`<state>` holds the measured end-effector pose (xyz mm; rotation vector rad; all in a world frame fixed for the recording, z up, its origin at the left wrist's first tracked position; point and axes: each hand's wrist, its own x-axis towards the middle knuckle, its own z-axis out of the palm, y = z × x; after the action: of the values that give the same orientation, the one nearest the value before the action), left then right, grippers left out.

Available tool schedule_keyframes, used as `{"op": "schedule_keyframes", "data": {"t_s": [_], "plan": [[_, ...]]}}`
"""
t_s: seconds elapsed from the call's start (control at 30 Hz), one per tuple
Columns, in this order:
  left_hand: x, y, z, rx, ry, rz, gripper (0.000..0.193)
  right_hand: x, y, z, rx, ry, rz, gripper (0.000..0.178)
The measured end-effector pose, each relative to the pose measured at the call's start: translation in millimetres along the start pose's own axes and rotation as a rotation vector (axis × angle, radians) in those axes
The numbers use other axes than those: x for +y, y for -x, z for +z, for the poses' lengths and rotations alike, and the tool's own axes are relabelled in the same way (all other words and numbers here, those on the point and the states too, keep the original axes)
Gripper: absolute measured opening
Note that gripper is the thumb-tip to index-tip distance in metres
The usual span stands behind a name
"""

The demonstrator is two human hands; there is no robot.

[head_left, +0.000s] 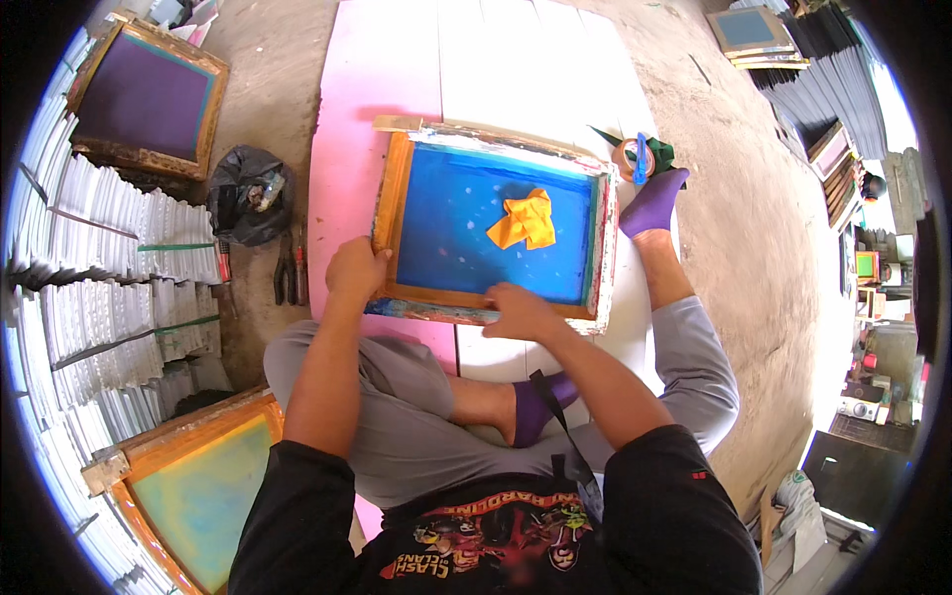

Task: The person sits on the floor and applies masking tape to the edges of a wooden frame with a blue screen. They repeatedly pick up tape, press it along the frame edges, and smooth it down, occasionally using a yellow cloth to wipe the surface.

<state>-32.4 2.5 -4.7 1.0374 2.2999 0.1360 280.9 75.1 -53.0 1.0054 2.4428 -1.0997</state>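
A wooden screen printing frame (395, 213) with blue mesh lies in front of me on a pink and white board (382, 59). Its edges are smeared with paint and worn tape. My left hand (357, 270) is closed round the frame's left side near the lower corner. On the near edge, my right hand (523, 313) grips the wood, with its fingertips over the inner rim. A crumpled yellow cloth (526, 220) rests on the mesh, right of the middle, and neither hand touches it.
Tape rolls (633, 159) sit beside my purple-socked foot (654, 201). At left are a black plastic bag (248, 198), pliers (286, 270), paper stacks (109, 327) and a purple-mesh frame (149, 94). A yellow-green frame (203, 506) leans near my left knee.
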Motion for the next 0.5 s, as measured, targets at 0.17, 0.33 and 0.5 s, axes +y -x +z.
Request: {"op": "schedule_keyframes", "data": {"t_s": [0.17, 0.33, 0.5], "plan": [[3, 1, 1, 0.014, -0.032, -0.011, 0.043, 57, 72, -42, -0.029, 0.102, 0.181, 0.056], [11, 17, 4, 0.287, -0.118, 0.223, 0.053, 64, 99, -30, 0.133, 0.258, 0.194, 0.041], [17, 39, 19, -0.082, -0.127, 0.837, 0.058, 67, 102, -19, 0.267, 0.262, 0.085, 0.037]]}}
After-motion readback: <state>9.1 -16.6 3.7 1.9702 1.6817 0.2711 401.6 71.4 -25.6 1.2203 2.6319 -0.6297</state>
